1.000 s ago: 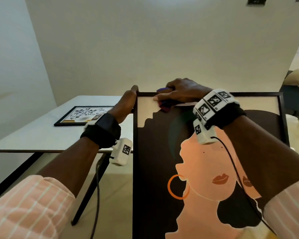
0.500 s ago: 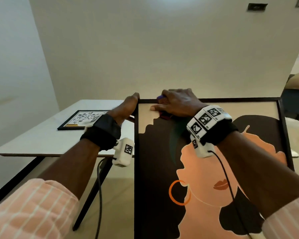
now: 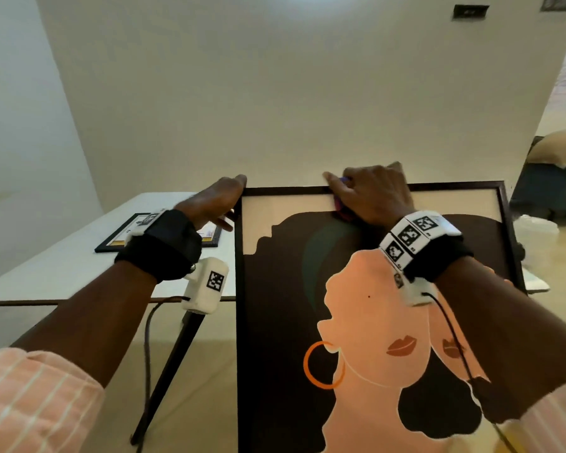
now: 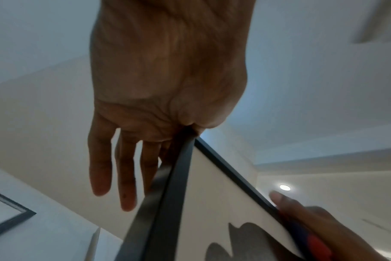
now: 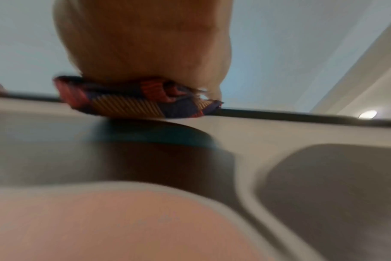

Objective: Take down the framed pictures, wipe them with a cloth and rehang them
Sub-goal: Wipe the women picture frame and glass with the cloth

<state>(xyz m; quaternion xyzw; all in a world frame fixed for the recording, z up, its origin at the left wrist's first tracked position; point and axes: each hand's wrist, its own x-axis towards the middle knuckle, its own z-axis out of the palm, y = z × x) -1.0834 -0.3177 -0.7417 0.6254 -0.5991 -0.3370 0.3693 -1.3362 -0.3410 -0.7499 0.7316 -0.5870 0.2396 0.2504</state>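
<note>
A large black-framed picture (image 3: 373, 322) of a woman's profile stands upright against the table edge. My left hand (image 3: 216, 204) steadies its top-left corner. In the left wrist view the corner (image 4: 185, 141) sits in the web of the thumb, and the fingers (image 4: 125, 176) hang straight down behind the frame. My right hand (image 3: 373, 194) presses a folded red, blue and striped cloth (image 3: 340, 212) flat on the glass just under the top rail. The right wrist view shows this cloth (image 5: 127, 104) squashed under the palm (image 5: 145, 40). Its fingertips reach over the rail.
A small black-framed picture (image 3: 118, 238) lies flat on the white table (image 3: 62, 273) at the left, partly behind my left wrist. A plain wall stands behind. A dark seat with a cushion (image 3: 556, 148) is at the far right, and a black table leg (image 3: 167, 371) slants down.
My right hand has slid the cloth to the right along the top of the large picture. The left hand has stayed at the top-left corner.
</note>
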